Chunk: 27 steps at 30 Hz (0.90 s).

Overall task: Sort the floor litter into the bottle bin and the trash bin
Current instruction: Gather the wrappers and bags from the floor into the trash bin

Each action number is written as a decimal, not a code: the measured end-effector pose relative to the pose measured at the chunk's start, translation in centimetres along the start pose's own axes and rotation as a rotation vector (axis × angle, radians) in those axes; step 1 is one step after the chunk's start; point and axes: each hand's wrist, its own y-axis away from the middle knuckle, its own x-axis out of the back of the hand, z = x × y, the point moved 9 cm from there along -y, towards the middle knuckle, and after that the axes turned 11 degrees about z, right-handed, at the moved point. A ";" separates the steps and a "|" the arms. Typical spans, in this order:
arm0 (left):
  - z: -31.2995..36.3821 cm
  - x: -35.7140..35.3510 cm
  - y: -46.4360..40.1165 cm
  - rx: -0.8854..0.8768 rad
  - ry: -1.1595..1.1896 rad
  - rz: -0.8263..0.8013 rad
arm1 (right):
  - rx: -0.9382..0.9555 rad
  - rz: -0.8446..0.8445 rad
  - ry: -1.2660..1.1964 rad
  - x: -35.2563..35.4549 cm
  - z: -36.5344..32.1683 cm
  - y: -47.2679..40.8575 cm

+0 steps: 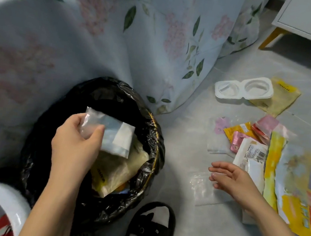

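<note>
We note trash bin [154,137], black-lined, at our left; our left hand [75,142] pinches clear packet [115,134] directly above its mouth, long axis running rightward from fingers; right hand [232,178] open, fingers straight, over empty zip bag [201,186], nearer wrapper pile [264,163].
</note>
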 end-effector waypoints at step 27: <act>-3.1 -3.9 0.6 -0.029 -0.700 -0.259 | 0.514 -0.137 1.633 -3.5 3.4 -5.4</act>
